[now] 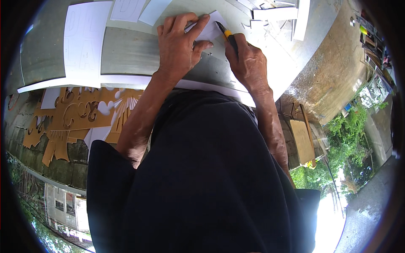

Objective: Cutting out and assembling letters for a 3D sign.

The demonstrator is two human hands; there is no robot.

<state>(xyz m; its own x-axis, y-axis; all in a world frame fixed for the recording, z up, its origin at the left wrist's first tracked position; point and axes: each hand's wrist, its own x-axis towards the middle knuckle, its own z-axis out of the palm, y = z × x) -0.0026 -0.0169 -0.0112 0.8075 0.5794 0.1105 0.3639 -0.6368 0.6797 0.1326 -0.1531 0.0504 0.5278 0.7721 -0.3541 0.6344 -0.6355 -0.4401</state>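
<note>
My left hand (180, 47) lies on a small white sheet (215, 28), its fingers spread and the thumb apart from the index finger. The fingertips press on the sheet's left part and hide some of it. In my right hand (249, 63) is a black and yellow utility knife (228, 33), gripped like a pen. Its dark tip points up and left and rests at the sheet, near the right edge. Whether the blade is in the material cannot be made out. Beneath both hands is a grey-green work surface (130, 52).
A long white sheet with outlined letters (83, 42) lies at the left, with another lettered sheet (126, 9) beyond. White cut strips (276, 14) are at the far right. Brown cut-out sheets (80, 114) lie below the table's near edge, left of me. A tan board (301, 141) stands at the right.
</note>
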